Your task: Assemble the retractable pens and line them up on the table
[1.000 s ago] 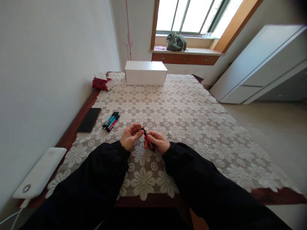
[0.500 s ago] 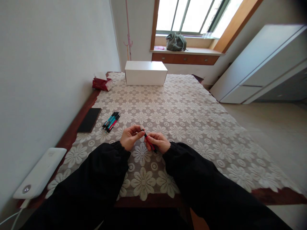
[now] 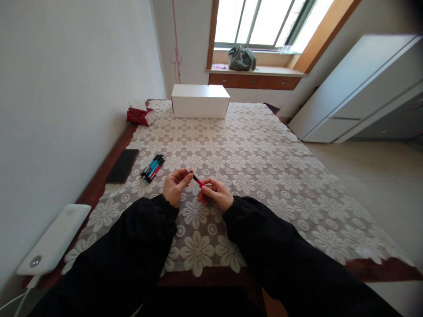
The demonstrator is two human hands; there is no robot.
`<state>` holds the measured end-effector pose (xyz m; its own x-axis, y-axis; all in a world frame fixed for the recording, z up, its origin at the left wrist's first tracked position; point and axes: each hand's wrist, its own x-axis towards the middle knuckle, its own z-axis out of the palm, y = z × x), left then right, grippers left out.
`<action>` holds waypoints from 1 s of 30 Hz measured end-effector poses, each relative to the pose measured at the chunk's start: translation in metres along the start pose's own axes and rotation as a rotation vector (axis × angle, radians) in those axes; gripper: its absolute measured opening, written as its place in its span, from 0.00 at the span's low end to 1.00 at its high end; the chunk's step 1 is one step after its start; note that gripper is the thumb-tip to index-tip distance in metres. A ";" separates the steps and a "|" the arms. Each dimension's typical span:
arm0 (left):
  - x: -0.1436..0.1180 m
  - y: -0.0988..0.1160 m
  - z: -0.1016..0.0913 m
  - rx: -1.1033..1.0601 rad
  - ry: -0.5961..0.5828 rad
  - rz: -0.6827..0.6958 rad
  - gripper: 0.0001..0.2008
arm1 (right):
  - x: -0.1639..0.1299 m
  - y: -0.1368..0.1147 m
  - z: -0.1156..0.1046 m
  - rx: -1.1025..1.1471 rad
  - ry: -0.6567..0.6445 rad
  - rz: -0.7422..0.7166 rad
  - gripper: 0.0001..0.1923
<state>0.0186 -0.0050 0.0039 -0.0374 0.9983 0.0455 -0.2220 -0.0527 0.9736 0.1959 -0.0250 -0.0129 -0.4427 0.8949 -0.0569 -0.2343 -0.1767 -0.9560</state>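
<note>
A red and black pen (image 3: 197,179) is held between my two hands above the lace tablecloth, slanting from upper left to lower right. My left hand (image 3: 176,186) pinches its black end near the silvery tip. My right hand (image 3: 215,193) has thumb and fingers closed on the red barrel, which partly hides the pen's lower end. To the left of my hands lies a small bunch of pens (image 3: 152,168), teal, black and red, side by side on the cloth.
At the left edge lie a black phone-like slab (image 3: 123,166) and a white power bank (image 3: 56,240) with a cable. A white box (image 3: 200,105) and a red tissue pack (image 3: 140,116) stand on the far part of the lace tablecloth (image 3: 247,145).
The pen has moved up and left and now lies flatter, with more of its red barrel showing between my hands. My left hand has shifted slightly left.
</note>
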 end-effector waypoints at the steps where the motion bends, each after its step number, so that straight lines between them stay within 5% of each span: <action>1: 0.000 0.000 0.000 -0.001 0.006 0.009 0.18 | 0.000 -0.001 0.000 -0.009 0.002 0.002 0.24; 9: -0.006 0.004 -0.002 -0.004 -0.004 0.068 0.17 | -0.004 -0.005 -0.002 -0.048 -0.082 0.067 0.26; 14: -0.001 0.001 -0.002 0.046 0.049 0.080 0.18 | 0.000 -0.001 -0.007 -0.204 0.037 -0.056 0.22; 19: 0.010 -0.006 -0.008 0.047 0.147 0.066 0.23 | 0.009 -0.021 -0.074 -0.842 0.397 -0.247 0.12; 24: 0.021 -0.002 -0.020 0.202 0.213 0.137 0.18 | 0.000 -0.047 -0.163 -1.379 0.777 -0.136 0.11; 30: 0.038 0.023 -0.048 0.915 0.159 0.440 0.10 | -0.012 -0.047 -0.184 -1.513 0.874 -0.028 0.13</action>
<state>-0.0344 0.0301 0.0178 -0.0796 0.8766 0.4746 0.6681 -0.3064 0.6781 0.3709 0.0481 -0.0201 0.2226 0.9192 0.3248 0.9366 -0.1091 -0.3330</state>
